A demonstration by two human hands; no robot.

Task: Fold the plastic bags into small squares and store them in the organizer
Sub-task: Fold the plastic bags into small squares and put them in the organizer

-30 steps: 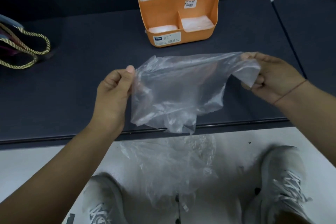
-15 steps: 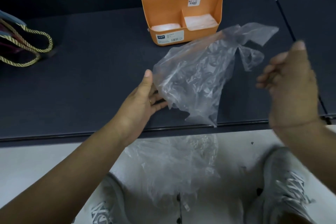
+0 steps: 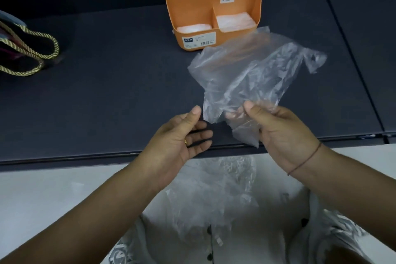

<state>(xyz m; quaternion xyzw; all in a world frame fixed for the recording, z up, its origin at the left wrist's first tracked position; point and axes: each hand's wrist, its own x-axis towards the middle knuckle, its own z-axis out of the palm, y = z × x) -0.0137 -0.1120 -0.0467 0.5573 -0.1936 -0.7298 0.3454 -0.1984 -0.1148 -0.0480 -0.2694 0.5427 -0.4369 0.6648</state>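
While the plastic bag (image 3: 246, 75) is held crumpled above the desk (image 3: 107, 92), just in front of the orange organizer (image 3: 192, 13), the right hand (image 3: 285, 135) pinches its near end under the thumb, probably to spread it flat for folding. The left hand (image 3: 182, 141) lies open, palm up, beside the bag's edge, holding nothing, likely ready to take a corner.

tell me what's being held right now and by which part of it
The right grip holds the clear plastic bag by its crumpled lower end, thumb on top. The left grip is open beside the bag's edge, holding nothing.
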